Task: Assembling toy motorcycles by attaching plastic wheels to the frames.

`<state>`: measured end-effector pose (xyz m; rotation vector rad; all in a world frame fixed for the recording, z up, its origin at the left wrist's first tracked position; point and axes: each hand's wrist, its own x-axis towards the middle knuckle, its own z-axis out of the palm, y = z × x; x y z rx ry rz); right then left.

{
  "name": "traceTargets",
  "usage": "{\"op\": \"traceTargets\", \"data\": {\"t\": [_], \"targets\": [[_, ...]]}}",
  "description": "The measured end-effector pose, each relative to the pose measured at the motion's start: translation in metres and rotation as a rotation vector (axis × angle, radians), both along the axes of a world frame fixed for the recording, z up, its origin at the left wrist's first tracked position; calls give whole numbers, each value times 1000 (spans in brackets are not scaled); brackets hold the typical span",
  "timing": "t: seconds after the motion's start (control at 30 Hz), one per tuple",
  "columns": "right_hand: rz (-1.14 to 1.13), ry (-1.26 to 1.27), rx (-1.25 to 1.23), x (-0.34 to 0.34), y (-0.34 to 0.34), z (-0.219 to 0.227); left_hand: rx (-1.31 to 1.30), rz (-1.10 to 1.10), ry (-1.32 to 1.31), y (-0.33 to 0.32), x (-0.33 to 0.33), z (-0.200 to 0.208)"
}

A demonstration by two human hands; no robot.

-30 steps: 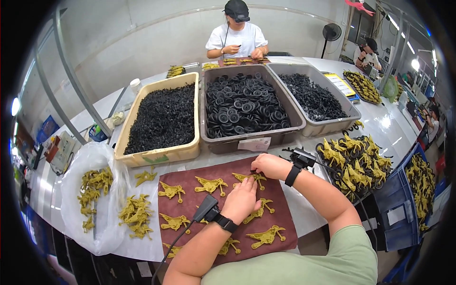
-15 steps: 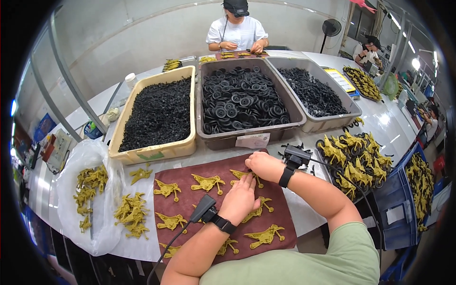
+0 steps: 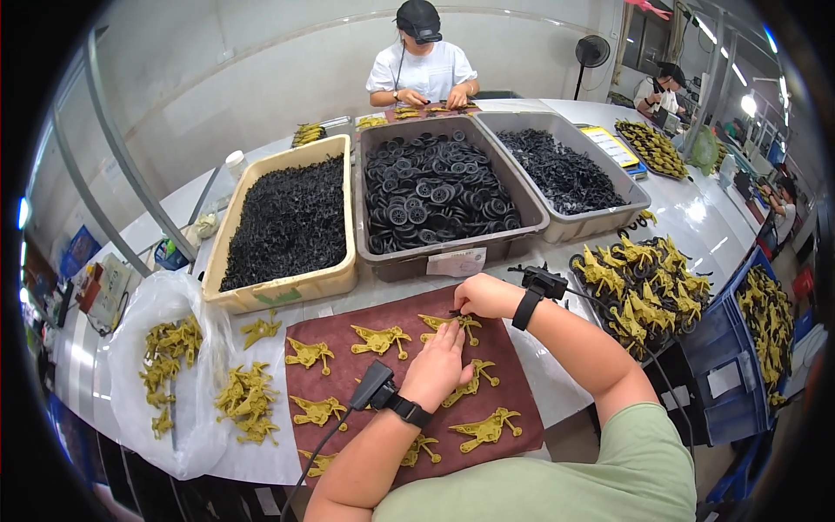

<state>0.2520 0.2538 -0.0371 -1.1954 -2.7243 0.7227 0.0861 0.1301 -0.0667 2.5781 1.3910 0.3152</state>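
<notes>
A yellow part is laid close to the far edge of the maroon cloth, toward its far right corner. Its long axis is run roughly along that far edge: its flared end is turned to the left edge, and its slender end, which is bent toward the near edge, is turned to the right edge. Its middle is covered by the fingertips of the left hand, which is reached in from the near edge. Those fingers are stretched out nearly straight and laid side by side, and nothing is seen to be gripped by them; the part appears only to be pressed down.

By the right hand the same part is met from beyond, over the far edge, so that the part is lain between both hands at about its mid-length. Thumb and fingers are drawn together there around a small black piece (most of it is hidden, and its shape cannot be told). That piece is placed right at the part's far side, just beside the left fingertips. Neither hand is clearly nearer: the part is touched by the left, and by the right tips it is almost or fully reached.
</notes>
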Motion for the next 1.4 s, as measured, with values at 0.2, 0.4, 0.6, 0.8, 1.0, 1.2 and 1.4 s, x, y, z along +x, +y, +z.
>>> {"op": "traceTargets", "data": {"t": [0.2,0.4,0.6,0.8,1.0,1.2,1.4], "targets": [[-161,196,58,14,-2,8,-34,-3,26,4,-1,2],[-188,-45,170,84,0,17,-39,-44,57,8,-5,10],[-207,-258,222,98,-20,0,125,-11,122,-8,-2,18],[-193,-245,351,108,-28,-2,45,-177,76,-60,5,34],[8,91,152,63,-52,17,-29,-177,81,-71,2,27],[333,109,92,30,-66,14,-88,-178,73,-73,4,28],[425,39,72,18,-62,7,-60,-176,59,-73,5,27]]}}
